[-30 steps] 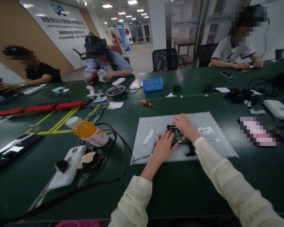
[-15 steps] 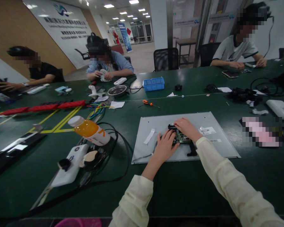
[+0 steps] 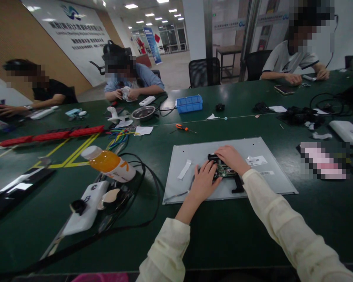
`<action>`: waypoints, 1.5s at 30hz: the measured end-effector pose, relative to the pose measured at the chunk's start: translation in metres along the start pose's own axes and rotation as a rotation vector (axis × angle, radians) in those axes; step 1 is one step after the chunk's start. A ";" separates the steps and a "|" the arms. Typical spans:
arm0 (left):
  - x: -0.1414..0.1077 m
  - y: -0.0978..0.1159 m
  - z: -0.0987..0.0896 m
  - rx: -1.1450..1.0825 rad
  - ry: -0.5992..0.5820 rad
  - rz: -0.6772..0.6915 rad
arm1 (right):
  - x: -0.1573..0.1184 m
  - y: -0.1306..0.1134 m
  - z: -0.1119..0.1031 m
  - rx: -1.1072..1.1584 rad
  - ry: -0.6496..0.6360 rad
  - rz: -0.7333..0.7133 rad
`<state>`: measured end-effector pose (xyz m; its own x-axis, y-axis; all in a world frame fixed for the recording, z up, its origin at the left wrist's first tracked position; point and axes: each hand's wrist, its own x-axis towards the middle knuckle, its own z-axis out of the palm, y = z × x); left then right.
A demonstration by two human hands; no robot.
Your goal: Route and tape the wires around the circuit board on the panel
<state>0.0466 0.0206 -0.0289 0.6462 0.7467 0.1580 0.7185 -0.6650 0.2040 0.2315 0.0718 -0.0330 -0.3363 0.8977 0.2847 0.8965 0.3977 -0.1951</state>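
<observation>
A flat light-grey panel lies on the green table, and on it rests a green circuit board in a black frame. My left hand lies over the board's left side, fingers spread and touching it. At the board's upper edge is my right hand, its fingers bent down on the black frame near the top left corner; its fingertips are partly hidden. A grey cable runs along the panel from under my left hand. A white strip lies at the panel's left.
An orange drink bottle and a white device are at the left. Beyond the panel lie a screwdriver and a blue basket. A pink phone is at the right. Three people sit across the table.
The whole view has shifted slightly. Both hands keep the same places on the board and frame.
</observation>
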 end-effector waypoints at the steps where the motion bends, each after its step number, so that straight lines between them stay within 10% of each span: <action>1: 0.000 0.000 0.000 0.000 0.001 0.001 | 0.000 0.000 0.000 0.009 0.001 0.002; 16: -0.001 0.001 -0.001 0.006 0.004 0.003 | -0.005 0.002 -0.015 0.132 -0.022 0.067; 23: -0.001 0.002 -0.005 0.006 -0.011 0.002 | -0.056 0.049 -0.034 0.120 0.045 0.324; 30: 0.001 0.000 -0.002 0.005 -0.009 0.004 | -0.101 0.080 -0.024 0.172 0.014 0.510; 45: 0.001 0.001 -0.007 -0.016 -0.036 0.002 | -0.107 0.088 -0.011 0.153 0.111 0.632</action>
<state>0.0464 0.0206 -0.0222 0.6568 0.7440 0.1232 0.7131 -0.6659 0.2194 0.3496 0.0084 -0.0701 0.2804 0.9456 0.1650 0.8577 -0.1697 -0.4854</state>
